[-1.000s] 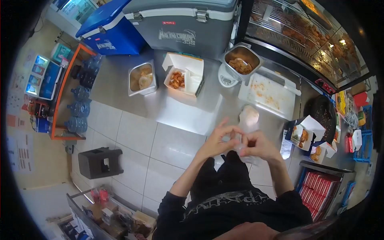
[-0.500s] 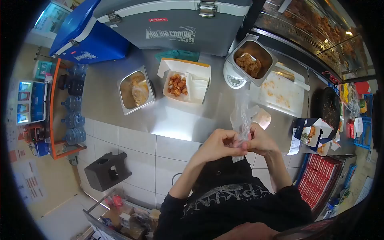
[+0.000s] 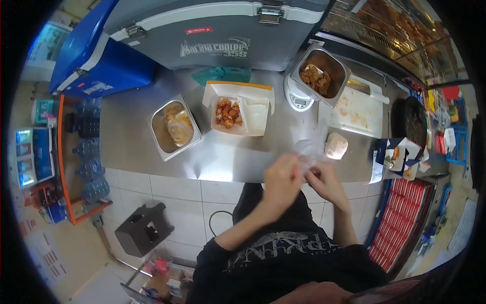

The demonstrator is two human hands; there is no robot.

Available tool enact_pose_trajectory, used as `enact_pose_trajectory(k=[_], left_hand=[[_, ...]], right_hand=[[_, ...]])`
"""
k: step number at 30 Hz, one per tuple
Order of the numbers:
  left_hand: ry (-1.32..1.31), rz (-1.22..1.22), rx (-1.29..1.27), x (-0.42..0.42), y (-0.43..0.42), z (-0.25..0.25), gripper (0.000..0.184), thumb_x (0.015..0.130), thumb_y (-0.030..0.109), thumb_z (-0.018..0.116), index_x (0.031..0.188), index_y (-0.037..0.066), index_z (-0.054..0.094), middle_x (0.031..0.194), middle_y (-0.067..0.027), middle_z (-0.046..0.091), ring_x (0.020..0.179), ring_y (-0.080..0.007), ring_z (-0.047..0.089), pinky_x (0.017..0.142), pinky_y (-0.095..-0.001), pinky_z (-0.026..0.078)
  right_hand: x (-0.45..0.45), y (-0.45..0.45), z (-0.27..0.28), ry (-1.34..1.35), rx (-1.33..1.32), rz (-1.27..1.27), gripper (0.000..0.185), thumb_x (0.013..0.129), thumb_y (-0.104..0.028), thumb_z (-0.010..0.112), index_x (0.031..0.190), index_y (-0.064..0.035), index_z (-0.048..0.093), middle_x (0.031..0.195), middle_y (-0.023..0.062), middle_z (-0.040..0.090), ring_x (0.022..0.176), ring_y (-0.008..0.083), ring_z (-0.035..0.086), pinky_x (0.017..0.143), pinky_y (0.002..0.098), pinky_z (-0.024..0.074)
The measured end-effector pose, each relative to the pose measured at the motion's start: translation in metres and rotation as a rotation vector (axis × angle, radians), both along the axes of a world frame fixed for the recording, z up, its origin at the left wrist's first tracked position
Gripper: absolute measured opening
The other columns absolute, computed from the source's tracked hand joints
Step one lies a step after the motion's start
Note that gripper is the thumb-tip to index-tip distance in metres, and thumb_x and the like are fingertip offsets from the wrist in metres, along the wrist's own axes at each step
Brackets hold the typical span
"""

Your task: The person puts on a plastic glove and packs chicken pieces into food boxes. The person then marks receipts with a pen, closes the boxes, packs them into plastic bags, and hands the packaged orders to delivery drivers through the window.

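So the left hand was curled up at the near edge of the table, too blurry for me to tell if it had hold of anything. The right hand was mostly closed, thumb and fingers pinching a thin clear plastic bag, which sat between both hands. A pale round bundle was just right of that, with a digital scale farther back and an open food box off to the far left of the hands.
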State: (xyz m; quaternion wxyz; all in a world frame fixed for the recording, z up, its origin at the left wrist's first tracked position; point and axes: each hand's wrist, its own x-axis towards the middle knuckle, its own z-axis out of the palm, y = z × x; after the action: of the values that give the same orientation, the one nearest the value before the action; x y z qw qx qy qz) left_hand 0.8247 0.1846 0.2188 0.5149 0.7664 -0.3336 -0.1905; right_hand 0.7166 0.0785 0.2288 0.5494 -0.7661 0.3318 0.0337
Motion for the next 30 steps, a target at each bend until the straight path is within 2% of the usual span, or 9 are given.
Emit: enact_pose_trajectory(k=[2, 4, 8, 9, 11, 18, 20, 24, 30], left_hand=[[-0.171, -0.1, -0.085, -0.023, 0.006, 0.006, 0.013, 0.069, -0.002, 0.057, 0.069, 0.004, 0.045, 0.063, -0.0112, 0.045, 0.055, -0.029, 0.05, 0.049, -0.0366, 0.039], [-0.234, -0.13, -0.059, -0.029, 0.013, -0.003, 0.013, 0.069, 0.0, 0.059, 0.07, 0.005, 0.047, 0.065, -0.0105, 0.046, 0.058, -0.029, 0.052, 0.05, -0.0375, 0.041], [-0.316, -0.251, -0.07, -0.027, 0.021, -0.009, 0.013, 0.068, 0.004, 0.061, 0.071, 0.007, 0.048, 0.067, -0.0086, 0.048, 0.062, -0.0277, 0.054, 0.052, -0.0377, 0.044], [-0.324, -0.254, -0.08, -0.029, 0.021, -0.015, 0.013, 0.068, 0.004, 0.061, 0.071, 0.007, 0.048, 0.067, -0.0086, 0.048, 0.062, -0.0277, 0.054, 0.052, -0.0377, 0.044], [-0.352, -0.386, -0.103, -0.034, 0.018, -0.024, 0.013, 0.068, 0.004, 0.06, 0.07, 0.007, 0.048, 0.066, -0.0084, 0.048, 0.062, -0.027, 0.055, 0.052, -0.0376, 0.044], [-0.151, -0.532, -0.324, -0.046, -0.027, -0.032, 0.017, 0.067, 0.002, 0.06, 0.067, 0.005, 0.043, 0.062, -0.0112, 0.045, 0.057, -0.0289, 0.051, 0.05, -0.0387, 0.041], [0.076, -0.624, -0.185, -0.041, -0.049, -0.044, 0.021, 0.067, -0.001, 0.058, 0.063, 0.002, 0.037, 0.059, -0.0135, 0.039, 0.052, -0.0301, 0.044, 0.048, -0.0377, 0.034], [0.292, -0.636, -0.169, -0.051, -0.089, -0.039, 0.024, 0.067, -0.002, 0.057, 0.062, 0.002, 0.033, 0.056, -0.0141, 0.034, 0.049, -0.0298, 0.037, 0.047, -0.0362, 0.03], [0.32, -0.492, -0.25, -0.036, -0.165, -0.017, 0.025, 0.067, -0.002, 0.058, 0.062, 0.002, 0.034, 0.056, -0.0131, 0.034, 0.049, -0.0291, 0.036, 0.047, -0.0354, 0.031]], right_hand=[[0.01, 0.017, -0.04, -0.41, 0.131, -0.255, 0.032, 0.084, -0.025, 0.064, 0.109, -0.0055, 0.061, 0.074, -0.0029, 0.053, 0.063, 0.0043, 0.045, 0.053, 0.0219, 0.0342], [0.017, 0.018, -0.042, -0.724, 0.883, -0.75, 0.06, 0.082, -0.041, 0.063, 0.127, -0.0044, 0.046, 0.087, 0.0002, 0.056, 0.071, 0.0079, 0.049, 0.059, 0.0223, 0.0391], [0.018, 0.03, -0.067, -1.031, 1.354, -0.497, 0.083, 0.08, -0.065, 0.048, 0.136, -0.0053, 0.032, 0.103, 0.004, 0.053, 0.088, 0.0182, 0.051, 0.078, 0.0302, 0.0428], [0.018, 0.029, -0.064, -1.041, 1.346, -0.49, 0.083, 0.08, -0.065, 0.048, 0.136, -0.0053, 0.032, 0.103, 0.004, 0.053, 0.088, 0.0182, 0.051, 0.078, 0.0302, 0.0428], [0.019, 0.025, -0.052, -0.547, 0.444, -0.485, 0.091, 0.078, -0.078, 0.028, 0.14, -0.011, 0.028, 0.109, 0.008, 0.051, 0.09, 0.02, 0.05, 0.082, 0.0328, 0.0406], [0.013, -0.013, -0.049, -0.845, 1.002, -0.807, 0.076, 0.088, -0.06, 0.034, 0.142, -0.009, 0.024, 0.141, 0.0114, 0.033, 0.122, 0.0251, 0.038, 0.1, 0.0446, 0.0321], [0.011, -0.034, -0.069, -0.722, 0.213, -0.904, 0.071, 0.087, -0.054, 0.041, 0.144, -0.0175, 0.021, 0.139, 0.0117, 0.036, 0.122, 0.0279, 0.039, 0.099, 0.0506, 0.0319], [-0.002, -0.083, -0.064, -0.807, 0.361, -0.807, 0.077, 0.082, -0.057, 0.049, 0.145, -0.0247, 0.016, 0.135, 0.0131, 0.04, 0.121, 0.0287, 0.04, 0.095, 0.0557, 0.035], [0.021, -0.155, -0.017, -1.013, 1.196, -0.352, 0.078, 0.082, -0.07, 0.032, 0.144, -0.0285, 0.012, 0.145, 0.0086, 0.024, 0.124, 0.0328, 0.035, 0.086, 0.0595, 0.0426]])
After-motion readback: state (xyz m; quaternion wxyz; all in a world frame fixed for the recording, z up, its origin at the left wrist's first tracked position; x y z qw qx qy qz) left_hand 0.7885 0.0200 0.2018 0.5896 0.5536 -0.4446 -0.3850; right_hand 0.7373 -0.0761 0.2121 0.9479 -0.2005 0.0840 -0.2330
